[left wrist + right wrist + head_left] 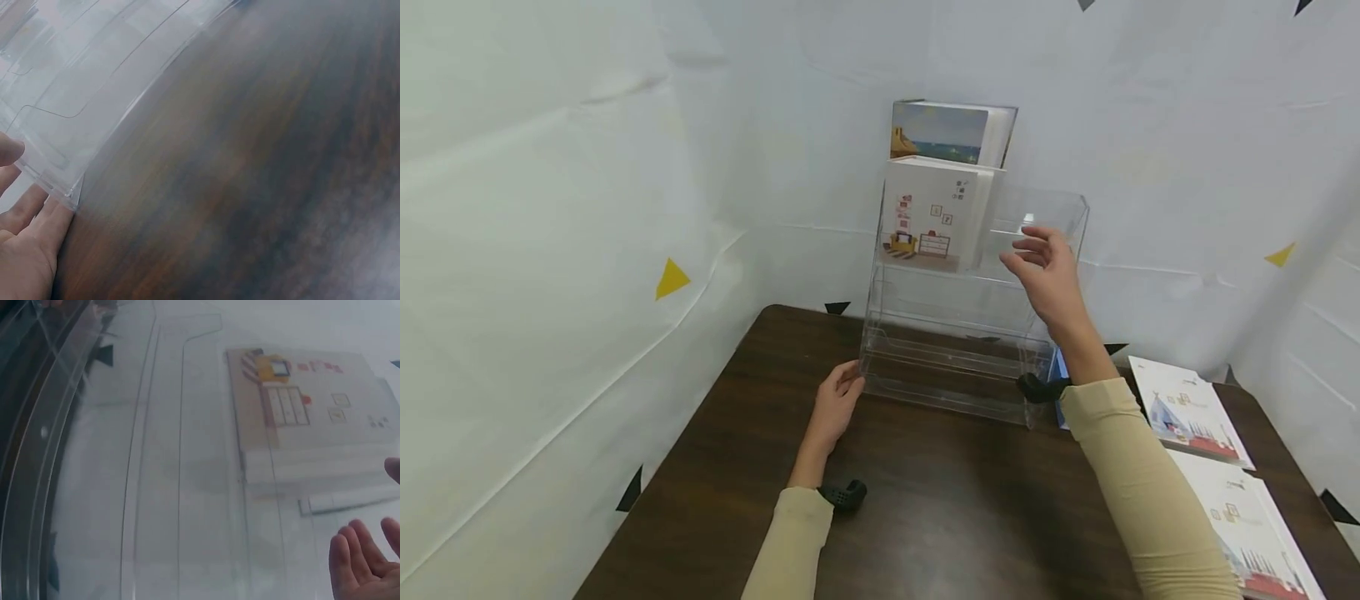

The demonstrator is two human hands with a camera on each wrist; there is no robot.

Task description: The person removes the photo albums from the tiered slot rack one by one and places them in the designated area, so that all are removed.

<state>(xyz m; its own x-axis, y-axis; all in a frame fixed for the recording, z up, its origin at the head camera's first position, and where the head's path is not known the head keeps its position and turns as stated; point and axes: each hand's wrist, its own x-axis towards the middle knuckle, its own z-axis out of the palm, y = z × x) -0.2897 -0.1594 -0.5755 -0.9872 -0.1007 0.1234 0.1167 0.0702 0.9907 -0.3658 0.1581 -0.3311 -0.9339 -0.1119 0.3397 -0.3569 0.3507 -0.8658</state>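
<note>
A clear acrylic tiered rack [955,362] stands at the back of the table. Its second tier from the top carries a white book [936,217] with a yellow armchair and a dresser on the cover, at the left side. Behind and above it, a book with a seaside picture [940,133] sits in the top tier. My left hand [837,404] touches the rack's lower left corner, fingers lying against the clear side [69,190]. My right hand [1051,279] is in front of the second tier, right of the white book, fingers loosely bent with nothing between them.
On the right of the dark wooden table [925,517] lie white books with a tent picture, one farther back [1187,408] and one nearer [1247,517]. A blue object [1062,375] shows behind the rack's right side. White sheeting [587,208] surrounds the table.
</note>
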